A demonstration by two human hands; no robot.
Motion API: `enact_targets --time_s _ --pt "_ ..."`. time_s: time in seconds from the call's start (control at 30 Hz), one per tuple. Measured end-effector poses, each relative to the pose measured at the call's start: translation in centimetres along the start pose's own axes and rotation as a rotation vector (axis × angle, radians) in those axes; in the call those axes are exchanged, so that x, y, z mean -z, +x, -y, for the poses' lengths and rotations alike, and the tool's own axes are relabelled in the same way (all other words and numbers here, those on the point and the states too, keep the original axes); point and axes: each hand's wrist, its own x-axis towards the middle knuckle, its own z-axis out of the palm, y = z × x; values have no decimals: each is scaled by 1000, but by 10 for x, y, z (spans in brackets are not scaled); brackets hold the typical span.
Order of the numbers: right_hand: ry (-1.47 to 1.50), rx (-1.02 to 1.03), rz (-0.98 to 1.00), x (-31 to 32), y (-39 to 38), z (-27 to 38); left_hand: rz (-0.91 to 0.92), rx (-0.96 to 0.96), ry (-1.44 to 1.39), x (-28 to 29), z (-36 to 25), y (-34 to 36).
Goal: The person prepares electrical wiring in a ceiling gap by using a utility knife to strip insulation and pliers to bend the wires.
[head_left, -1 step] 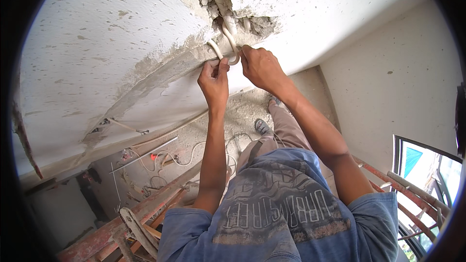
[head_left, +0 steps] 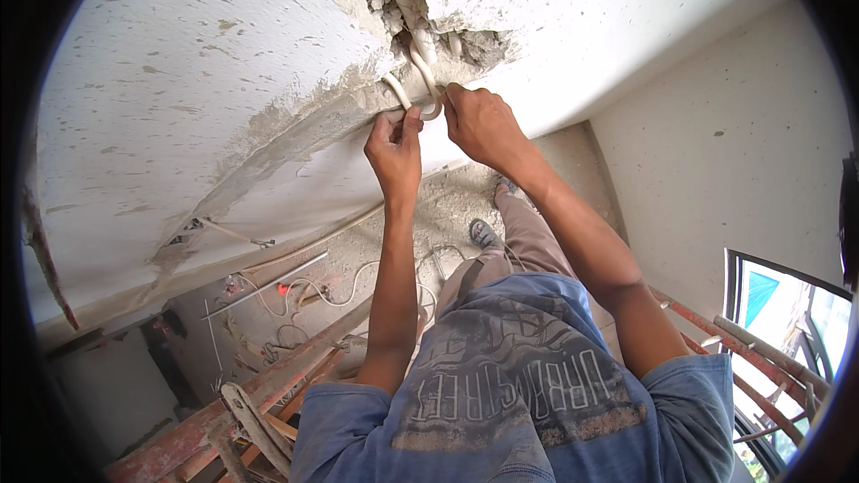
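A rough broken channel (head_left: 385, 0) is cut into the white plastered wall (head_left: 179, 80), with white bendable pipes coming out of it. My left hand (head_left: 392, 152) pinches the lower end of the shorter white pipe (head_left: 396, 86) against the grey chased edge. Just to its right, my right hand (head_left: 483, 125) has its fingers curled onto the U-shaped bent white pipe (head_left: 420, 67); its fingertips are partly hidden.
Below are my sandalled feet (head_left: 485, 235) on the dusty floor, loose cables (head_left: 335, 302) and a long metal rod (head_left: 266, 284). Red scaffold rails run at lower left (head_left: 250, 389) and right (head_left: 743, 344). A window (head_left: 787, 304) is at right.
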Motion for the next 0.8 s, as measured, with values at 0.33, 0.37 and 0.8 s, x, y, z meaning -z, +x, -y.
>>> enact_targets --time_s 0.33,0.37,0.8 --pt "-26 6 19 -1 0 -2 17 -7 6 2 2 1" --pt "-31 6 22 -2 0 -3 19 -4 5 2 2 1" --pt "-16 -12 43 -2 -2 -2 28 6 3 5 3 3"
